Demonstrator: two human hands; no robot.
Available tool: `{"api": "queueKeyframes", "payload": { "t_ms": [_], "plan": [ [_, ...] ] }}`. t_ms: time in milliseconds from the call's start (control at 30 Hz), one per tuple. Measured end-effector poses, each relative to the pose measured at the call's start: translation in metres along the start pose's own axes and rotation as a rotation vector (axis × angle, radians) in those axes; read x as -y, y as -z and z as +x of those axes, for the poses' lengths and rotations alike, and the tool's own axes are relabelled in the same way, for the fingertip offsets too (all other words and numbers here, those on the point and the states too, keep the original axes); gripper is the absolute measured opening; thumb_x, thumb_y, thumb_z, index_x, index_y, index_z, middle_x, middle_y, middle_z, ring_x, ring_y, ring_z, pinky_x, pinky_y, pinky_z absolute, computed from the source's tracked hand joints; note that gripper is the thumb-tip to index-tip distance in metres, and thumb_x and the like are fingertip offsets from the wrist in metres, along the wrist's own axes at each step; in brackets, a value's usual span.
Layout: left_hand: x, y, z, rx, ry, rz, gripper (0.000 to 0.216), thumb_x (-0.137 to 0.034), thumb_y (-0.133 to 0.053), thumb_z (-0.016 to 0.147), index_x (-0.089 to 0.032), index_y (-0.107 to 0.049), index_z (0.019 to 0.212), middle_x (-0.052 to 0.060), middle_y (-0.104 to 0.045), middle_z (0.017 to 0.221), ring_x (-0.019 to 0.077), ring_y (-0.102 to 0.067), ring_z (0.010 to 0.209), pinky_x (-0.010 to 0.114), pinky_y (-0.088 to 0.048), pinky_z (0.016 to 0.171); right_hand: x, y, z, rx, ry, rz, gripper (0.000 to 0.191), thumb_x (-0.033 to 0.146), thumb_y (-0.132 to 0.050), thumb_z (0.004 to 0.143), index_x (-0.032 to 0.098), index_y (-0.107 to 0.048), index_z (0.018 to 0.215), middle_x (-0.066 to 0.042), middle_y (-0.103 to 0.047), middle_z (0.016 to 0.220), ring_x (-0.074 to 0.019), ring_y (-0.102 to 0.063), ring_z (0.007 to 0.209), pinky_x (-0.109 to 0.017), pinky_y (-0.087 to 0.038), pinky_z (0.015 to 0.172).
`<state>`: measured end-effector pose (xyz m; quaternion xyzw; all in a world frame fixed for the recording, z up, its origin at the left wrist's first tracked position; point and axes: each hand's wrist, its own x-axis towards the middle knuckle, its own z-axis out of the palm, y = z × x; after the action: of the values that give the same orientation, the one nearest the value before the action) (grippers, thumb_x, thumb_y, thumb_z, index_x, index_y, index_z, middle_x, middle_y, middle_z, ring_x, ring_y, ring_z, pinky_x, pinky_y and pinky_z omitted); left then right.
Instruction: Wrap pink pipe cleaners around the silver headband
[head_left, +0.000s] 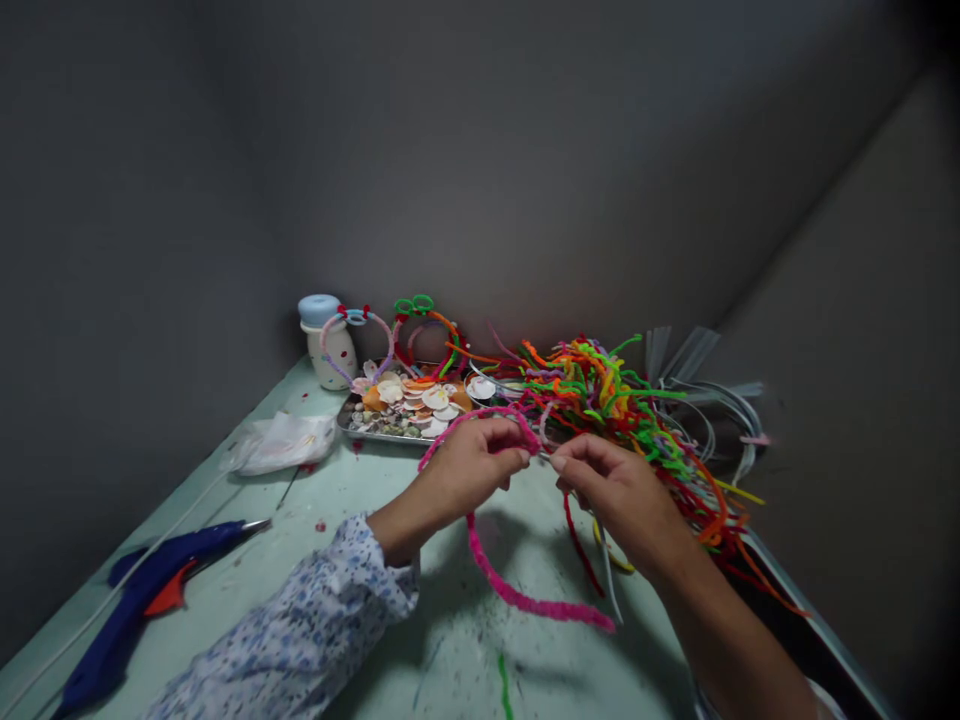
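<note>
My left hand (474, 463) is closed around a headband wrapped in pink pipe cleaner (517, 596), which curves over the hand and down toward the table. Facing it, my right hand (616, 486) pinches the headband's bare end close to the left fingertips. Red and pale strands hang below the right hand. Both hands hover above the pale green table (420, 640), just in front of a heap of coloured pipe cleaners (607, 400).
A metal tray of seashells (405, 405) stands behind the hands, with finished wrapped headbands (390, 335) and a white jar with a blue lid (324, 340). A blue glue gun (142, 590) lies at the left, near a crumpled plastic bag (281, 442). Grey headbands (720, 410) lie at the right. Walls close in behind.
</note>
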<state>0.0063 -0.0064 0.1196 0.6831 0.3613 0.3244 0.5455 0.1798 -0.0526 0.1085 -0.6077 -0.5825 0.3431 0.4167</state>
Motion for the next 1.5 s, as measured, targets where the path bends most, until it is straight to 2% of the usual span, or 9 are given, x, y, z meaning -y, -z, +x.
{"api": "queueKeyframes", "payload": {
  "t_ms": [433,700,967,1100,1367,1500],
  "plan": [
    [0.013,-0.001,0.005,-0.031,-0.035,-0.023,0.005,-0.017,-0.059,0.07,-0.014,-0.063,0.071,-0.002,-0.058,0.064,0.0075,-0.051,0.054,0.02,-0.042,0.052,-0.004,-0.001,0.001,0.022,-0.022,0.002,0.022,0.039,-0.058,0.077,0.018,-0.061,0.073,0.001,-0.058,0.06,-0.0104,-0.043,0.049,-0.022,-0.034,0.045],
    [0.019,-0.001,0.007,-0.042,-0.088,0.11,0.013,-0.02,-0.056,0.072,-0.015,-0.068,0.075,0.001,-0.062,0.07,0.0096,-0.055,0.057,0.021,-0.045,0.054,-0.005,-0.002,0.002,0.035,-0.036,0.002,0.022,0.039,-0.058,0.076,0.018,-0.06,0.072,0.0,-0.059,0.06,-0.0104,-0.043,0.047,-0.022,-0.033,0.044],
    [0.021,0.0,0.005,-0.073,-0.079,0.195,0.013,-0.019,-0.054,0.072,-0.015,-0.067,0.072,0.0,-0.061,0.063,0.011,-0.055,0.058,0.021,-0.04,0.053,-0.005,-0.005,0.001,0.041,-0.039,0.002,0.021,0.039,-0.059,0.075,0.018,-0.06,0.07,0.001,-0.059,0.059,-0.0105,-0.043,0.047,-0.023,-0.034,0.046],
    [0.021,0.0,0.004,-0.07,-0.085,0.225,0.013,-0.018,-0.054,0.072,-0.015,-0.066,0.071,0.0,-0.061,0.061,0.0107,-0.054,0.057,0.021,-0.038,0.052,-0.006,-0.005,0.001,0.055,-0.038,-0.002,0.02,0.037,-0.058,0.077,0.018,-0.06,0.07,0.002,-0.058,0.059,-0.0099,-0.041,0.047,-0.023,-0.033,0.046],
    [0.012,-0.001,0.003,-0.099,-0.147,0.276,0.015,-0.017,-0.054,0.072,-0.016,-0.07,0.073,0.002,-0.065,0.071,0.0109,-0.054,0.063,0.02,-0.039,0.057,-0.004,-0.004,0.003,0.04,-0.054,-0.009,0.02,0.037,-0.058,0.076,0.018,-0.06,0.071,0.001,-0.06,0.06,-0.0104,-0.043,0.047,-0.023,-0.034,0.046],
    [0.012,-0.001,0.003,-0.102,-0.139,0.311,0.016,-0.014,-0.052,0.07,-0.015,-0.068,0.068,0.0,-0.062,0.065,0.0096,-0.052,0.059,0.019,-0.037,0.055,-0.005,-0.005,0.003,0.051,-0.046,-0.012,0.02,0.037,-0.058,0.076,0.018,-0.06,0.07,0.001,-0.059,0.059,-0.0103,-0.042,0.048,-0.023,-0.033,0.046]
  ]
}}
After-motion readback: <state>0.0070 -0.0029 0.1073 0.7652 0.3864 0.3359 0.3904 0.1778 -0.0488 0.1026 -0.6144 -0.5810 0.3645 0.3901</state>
